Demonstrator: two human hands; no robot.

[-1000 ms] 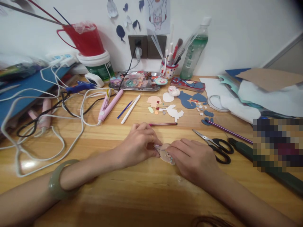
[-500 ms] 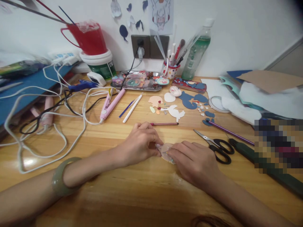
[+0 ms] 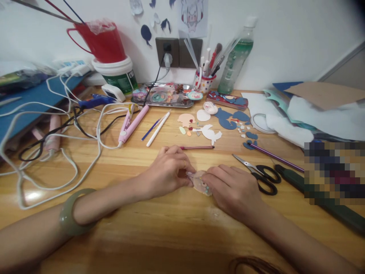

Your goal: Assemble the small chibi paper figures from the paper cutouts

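Between my two hands, low over the wooden table, is a small flat roundish piece (image 3: 201,183), pale and partly see-through, with a bit of teal at its edge. My left hand (image 3: 171,169) has its fingers closed at the piece's left side, around a small pale lilac end. The fingers of my right hand (image 3: 232,186) press together on its right side and cover part of it. Just beyond my left hand lies a thin dark red pen (image 3: 198,147). Black-handled scissors (image 3: 261,173) rest right of my right hand.
Foam-like cutouts, among them a white one (image 3: 211,133) and a blue one (image 3: 226,118), lie behind my hands. A pink mini hair iron (image 3: 134,125) and looped white cables (image 3: 98,152) are at left. A green bottle (image 3: 236,62) leans at the back. A dark green tool (image 3: 322,201) lies right.
The right fingers have shifted slightly on the round piece, so more of its surface shows. The whole view has moved a little; both hands stay at the piece.
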